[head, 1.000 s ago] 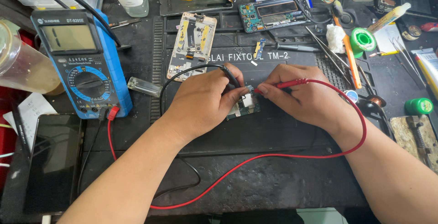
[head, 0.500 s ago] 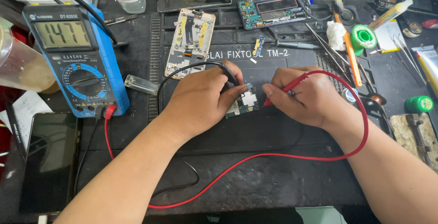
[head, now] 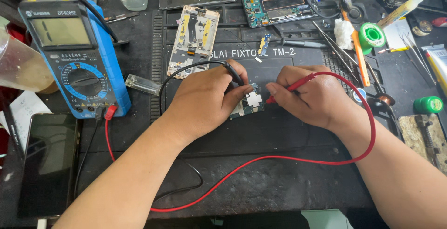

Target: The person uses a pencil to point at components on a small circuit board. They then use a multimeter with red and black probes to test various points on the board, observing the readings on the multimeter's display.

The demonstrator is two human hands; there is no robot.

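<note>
My left hand [head: 207,99] grips a black test probe [head: 234,75], its tip down on a small circuit board [head: 249,104] lying on the black work mat [head: 260,136]. My right hand [head: 311,96] pinches a red test probe [head: 291,89] and touches its tip to the right edge of the same board. The red lead [head: 279,159] loops around my right wrist and runs left to a blue multimeter [head: 77,54]. The black lead [head: 186,68] arcs off toward the meter. The meter's screen looks blank.
An opened phone frame [head: 193,40] and a phone with a bare board [head: 279,6] lie behind the mat. Tweezers [head: 337,47], an orange tool [head: 358,54], green tape rolls [head: 372,35] sit at right. A dark tablet [head: 46,161] lies at left, a clear cup [head: 21,68] beside the meter.
Both probe tips shifted slightly on the board. The meter showed digits half a second ago; its screen now looks blank.
</note>
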